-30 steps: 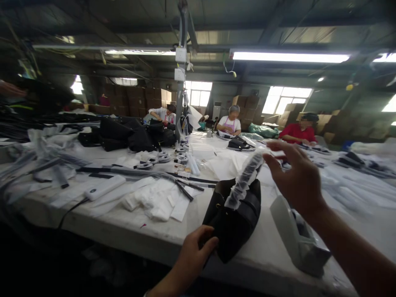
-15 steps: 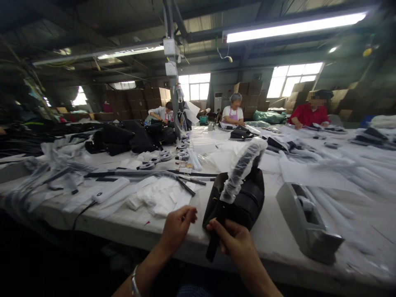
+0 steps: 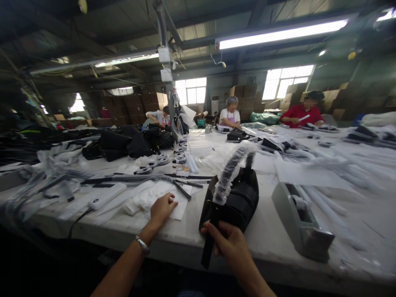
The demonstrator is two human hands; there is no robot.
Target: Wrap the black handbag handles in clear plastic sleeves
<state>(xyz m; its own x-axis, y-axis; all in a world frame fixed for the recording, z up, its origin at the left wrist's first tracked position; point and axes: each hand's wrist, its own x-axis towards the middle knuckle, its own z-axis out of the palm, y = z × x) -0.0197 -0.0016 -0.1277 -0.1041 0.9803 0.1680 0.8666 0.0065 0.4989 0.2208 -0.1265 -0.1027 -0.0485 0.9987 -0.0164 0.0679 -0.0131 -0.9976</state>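
Note:
A black bag (image 3: 244, 198) stands close to the table's front edge. Its arched handle (image 3: 229, 173) is wrapped in crinkled clear plastic. My right hand (image 3: 229, 245) is closed on a black strap (image 3: 208, 247) in front of the bag, with the strap's end hanging down below my fingers. To the left, my left hand (image 3: 163, 209) hovers over or touches the edge of a heap of crumpled white sheets (image 3: 144, 198); which of these I cannot tell. Its fingers are curled in, and nothing shows between them.
A grey tape dispenser (image 3: 301, 222) stands right of the bag. A white corded device (image 3: 107, 196) lies left of the sheets. Black strips (image 3: 182, 190) lie behind them. Black bags (image 3: 123, 142) are piled at the back left. Several people work across the table (image 3: 262, 231).
My left hand has moved left and up, away from the bag to the white sheets. My right hand still grips the strap. The whole view has shifted slightly.

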